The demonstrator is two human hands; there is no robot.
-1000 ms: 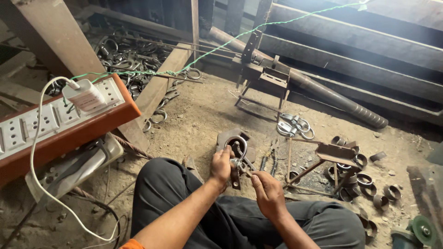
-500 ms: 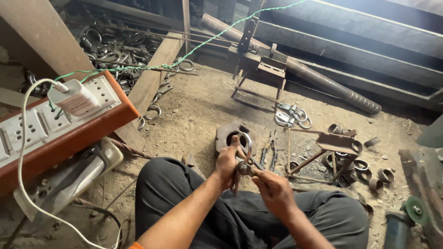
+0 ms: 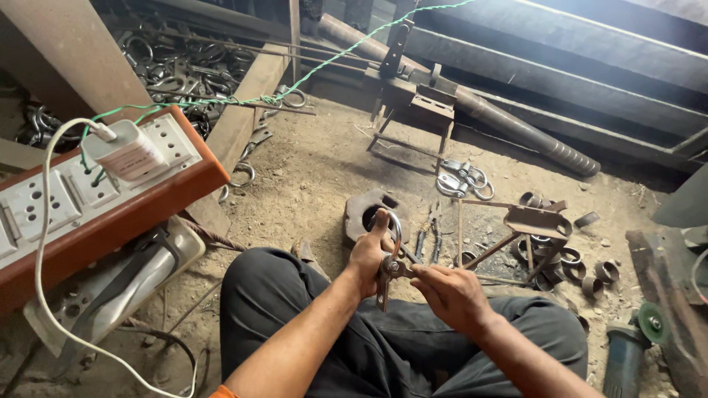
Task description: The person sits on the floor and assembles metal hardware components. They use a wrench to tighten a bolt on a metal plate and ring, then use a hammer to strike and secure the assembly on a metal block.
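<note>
Ring clamp (image 3: 389,254), one, gripped by left hand (image 3: 366,254) and right hand (image 3: 451,295), four steel shackles (image 3: 461,179) at one o'clock.

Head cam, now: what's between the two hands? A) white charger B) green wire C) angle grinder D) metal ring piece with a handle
D: the left hand and right hand both grip the metal ring piece over the lap; the angle grinder lies apart on the floor.
</note>
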